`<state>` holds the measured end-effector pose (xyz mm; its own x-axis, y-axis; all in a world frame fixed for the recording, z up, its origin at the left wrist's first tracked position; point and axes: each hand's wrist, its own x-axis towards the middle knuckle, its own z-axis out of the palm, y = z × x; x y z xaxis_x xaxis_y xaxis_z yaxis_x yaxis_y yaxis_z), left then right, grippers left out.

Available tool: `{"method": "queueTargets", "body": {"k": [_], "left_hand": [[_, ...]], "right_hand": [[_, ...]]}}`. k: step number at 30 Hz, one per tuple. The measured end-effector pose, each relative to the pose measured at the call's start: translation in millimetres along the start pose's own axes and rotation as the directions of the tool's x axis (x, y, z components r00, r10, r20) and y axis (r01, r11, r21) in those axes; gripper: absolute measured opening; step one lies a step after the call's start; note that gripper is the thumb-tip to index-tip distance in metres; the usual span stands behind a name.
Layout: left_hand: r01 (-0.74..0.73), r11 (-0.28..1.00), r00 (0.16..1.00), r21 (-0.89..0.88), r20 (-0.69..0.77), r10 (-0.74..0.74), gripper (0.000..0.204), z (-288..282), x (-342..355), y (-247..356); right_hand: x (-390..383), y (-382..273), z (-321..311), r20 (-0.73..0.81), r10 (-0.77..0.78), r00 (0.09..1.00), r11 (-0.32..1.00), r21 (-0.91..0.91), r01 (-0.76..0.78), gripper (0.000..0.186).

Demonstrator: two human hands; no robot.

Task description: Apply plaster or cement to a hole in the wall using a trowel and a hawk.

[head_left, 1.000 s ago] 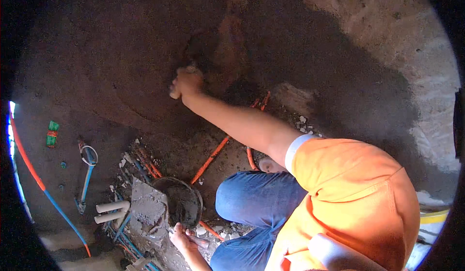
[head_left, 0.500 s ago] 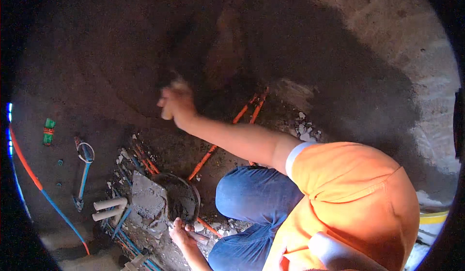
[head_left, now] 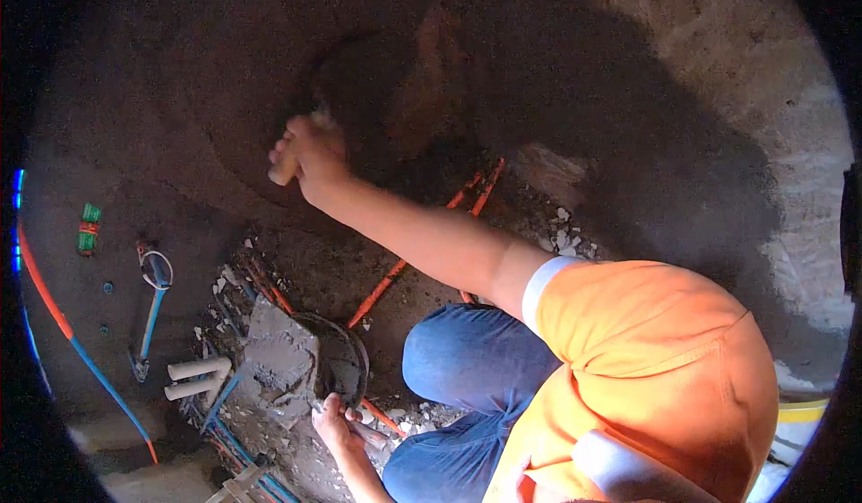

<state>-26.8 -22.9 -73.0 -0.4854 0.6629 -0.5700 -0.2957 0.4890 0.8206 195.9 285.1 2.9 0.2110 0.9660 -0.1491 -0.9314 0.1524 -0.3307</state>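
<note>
My right hand (head_left: 310, 153) is wrapped round the pale handle (head_left: 284, 171) of a trowel, held against the dark, wet-looking mortar surface (head_left: 224, 126). The trowel's blade is hardly visible in the shadow past my knuckles. Lower down, my left hand (head_left: 336, 420) is closed at the edge of a flat mortar board (head_left: 280, 359), which carries grey mortar. A short handle end (head_left: 370, 435) shows beside that hand. Right beside the board is a round dark bucket (head_left: 363, 359), partly covered by it.
Orange conduits (head_left: 386, 289) run up from the rubble (head_left: 564, 233). To the left are pale pipe ends (head_left: 199, 377), blue pipes (head_left: 235, 445), a blue pipe with a white ring (head_left: 156, 296), a green bundle (head_left: 89, 229) and a red-blue hose (head_left: 76, 346). A yellow-rimmed bucket (head_left: 802, 410) stands at right.
My right hand with the trowel has swept a little up and left across the mortar surface. My left hand and the board stay nearly in place.
</note>
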Motion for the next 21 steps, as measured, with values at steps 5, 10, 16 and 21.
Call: {"method": "queueTargets", "body": {"k": [5, 10, 16, 21], "left_hand": [[-0.022, 0.997, 0.997, 0.078, 0.071, 0.017, 0.012, -16, -3, 1], [-0.01, 0.967, 0.988, 0.256, 0.149, -0.03, 0.015, 1, 17, 26], [-0.044, 0.961, 0.972, 0.272, 0.233, -0.021, 0.014, 4, 25, 28], [-0.082, 0.971, 0.984, 0.224, 0.171, 0.043, 0.015, -6, 13, 33]], "right_hand": [[-43, 0, 61, 0.243, 0.04, 0.969, 0.999, -0.015, -0.038, 0.009], [-100, 12, 37, 0.525, 0.449, 0.723, 0.871, -0.439, -0.222, 0.013], [-135, 45, -51, -0.1, 0.925, 0.368, -0.02, -0.976, -0.215, 0.021], [-136, 25, -2, -0.056, 0.934, 0.352, -0.151, -0.957, 0.247, 0.011]]}}
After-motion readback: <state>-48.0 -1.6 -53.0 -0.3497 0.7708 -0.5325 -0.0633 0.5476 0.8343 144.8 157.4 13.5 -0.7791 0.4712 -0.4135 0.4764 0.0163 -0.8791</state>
